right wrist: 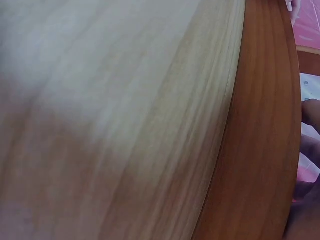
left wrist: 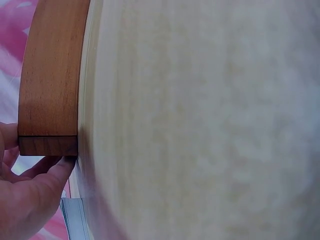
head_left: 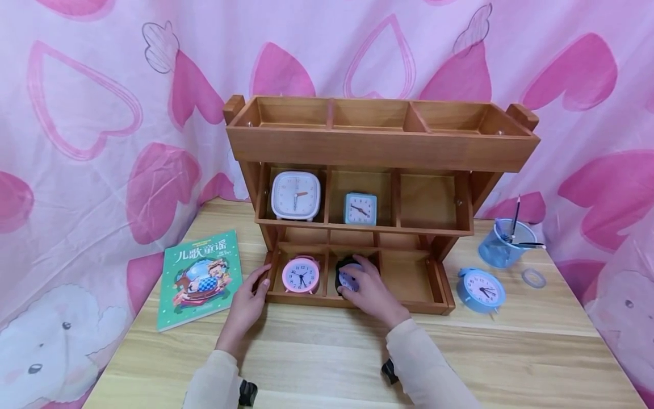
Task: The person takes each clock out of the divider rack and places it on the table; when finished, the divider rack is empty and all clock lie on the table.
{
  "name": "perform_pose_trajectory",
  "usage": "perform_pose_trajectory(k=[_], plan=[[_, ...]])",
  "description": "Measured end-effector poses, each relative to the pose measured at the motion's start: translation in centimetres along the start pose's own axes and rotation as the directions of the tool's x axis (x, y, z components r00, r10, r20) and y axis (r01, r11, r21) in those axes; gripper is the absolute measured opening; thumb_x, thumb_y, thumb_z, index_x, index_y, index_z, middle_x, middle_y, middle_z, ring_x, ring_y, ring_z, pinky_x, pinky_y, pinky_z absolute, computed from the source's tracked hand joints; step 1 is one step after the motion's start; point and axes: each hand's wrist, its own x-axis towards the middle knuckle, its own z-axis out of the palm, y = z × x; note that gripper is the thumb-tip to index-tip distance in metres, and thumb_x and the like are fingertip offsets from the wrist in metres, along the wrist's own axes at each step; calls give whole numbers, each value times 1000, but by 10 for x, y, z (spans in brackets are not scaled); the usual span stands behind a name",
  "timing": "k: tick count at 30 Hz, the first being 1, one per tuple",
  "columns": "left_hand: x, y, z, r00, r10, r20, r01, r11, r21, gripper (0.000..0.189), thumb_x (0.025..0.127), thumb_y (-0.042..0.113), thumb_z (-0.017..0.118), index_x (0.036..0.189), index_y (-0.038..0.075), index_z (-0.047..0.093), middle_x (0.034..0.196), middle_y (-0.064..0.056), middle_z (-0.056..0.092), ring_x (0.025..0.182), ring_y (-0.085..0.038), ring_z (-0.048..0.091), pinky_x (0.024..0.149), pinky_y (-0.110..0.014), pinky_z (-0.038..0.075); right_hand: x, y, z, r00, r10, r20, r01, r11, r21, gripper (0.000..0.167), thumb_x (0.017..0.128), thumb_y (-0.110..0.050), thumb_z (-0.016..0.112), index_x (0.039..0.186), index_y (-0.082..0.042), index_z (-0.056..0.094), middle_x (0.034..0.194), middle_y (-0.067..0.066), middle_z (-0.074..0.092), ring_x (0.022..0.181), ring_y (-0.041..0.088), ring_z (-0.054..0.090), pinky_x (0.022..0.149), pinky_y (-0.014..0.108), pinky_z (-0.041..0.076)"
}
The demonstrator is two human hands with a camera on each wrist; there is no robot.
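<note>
A three-tier wooden shelf [head_left: 378, 150] stands on the table. My left hand [head_left: 248, 301] grips the left front corner of its bottom tier; in the left wrist view the thumb [left wrist: 62, 170] lies against the outer side. In the bottom middle compartment, my right hand [head_left: 370, 287] holds a black alarm clock [head_left: 349, 278], fingers over its top and thumb low at the front, partly covering the dial. A pink alarm clock [head_left: 300, 275] stands in the compartment to its left. On the middle tier are a white square clock [head_left: 296, 196] and a small light-blue square clock [head_left: 360, 208].
A blue alarm clock [head_left: 481, 291] stands right of the shelf, near a blue mesh pen holder [head_left: 498, 250] with pencils and a clear ring [head_left: 533, 278]. To the left lies a green book [head_left: 201, 278]. Behind the table hangs a pink heart-patterned curtain [head_left: 327, 45].
</note>
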Motion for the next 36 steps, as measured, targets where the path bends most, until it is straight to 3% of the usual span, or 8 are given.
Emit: perform_pose_trajectory(k=[6, 18, 22, 28, 32, 36], plan=[[0, 1, -1, 1000, -9, 3, 9, 1000, -3, 42, 108, 25, 40, 150, 28, 42, 161, -11, 29, 149, -37, 24, 116, -58, 27, 3, -2, 0, 999, 47, 0, -47, 999, 27, 47, 86, -29, 78, 129, -15, 66, 153, 25, 35, 139, 43, 38, 107, 57, 43], [0, 0, 0, 1000, -14, -9, 14, 1000, -23, 41, 108, 24, 42, 149, 28, 44, 161, -10, 31, 147, -37, 28, 115, -56, 32, 4, -5, 5, 995, 88, -46, -88, 996, 7, 47, 83, -29, 77, 128, -18, 68, 153, 19, 37, 138, 40, 34, 105, 58, 45], [0, -1, 1, 1000, -13, -12, 13, 1000, -27, 42, 107, 24, 42, 149, 28, 44, 160, -10, 32, 147, -37, 28, 115, -56, 31, 0, -10, 1, 990, 39, -134, -37, 999, 19, 46, 82, -27, 77, 126, -16, 69, 150, 20, 40, 135, 41, 37, 102, 56, 48], [0, -1, 1, 1000, -20, -14, 19, 999, -35, 41, 107, 25, 42, 149, 29, 44, 160, -10, 32, 147, -37, 29, 114, -56, 33, -17, -17, -24, 951, -72, -302, 83, 996, 23, 45, 79, -25, 78, 123, -14, 71, 145, 20, 46, 129, 39, 42, 97, 57, 50], [0, -2, 2, 1000, -19, -11, 19, 999, -30, 41, 108, 25, 42, 149, 29, 44, 161, -10, 31, 147, -37, 28, 115, -55, 32, -39, -8, -47, 923, -96, -374, 101, 995, -4, 45, 77, -22, 80, 120, -13, 72, 142, 25, 47, 125, 40, 44, 93, 59, 49], [0, -1, 1, 1000, -25, -16, 25, 999, -26, 41, 107, 25, 42, 149, 29, 44, 161, -10, 31, 147, -37, 27, 115, -56, 31, -64, 15, -68, 886, -87, -455, 77, 996, -41, 42, 74, -17, 81, 115, -10, 72, 139, 29, 48, 122, 45, 44, 91, 63, 46]])
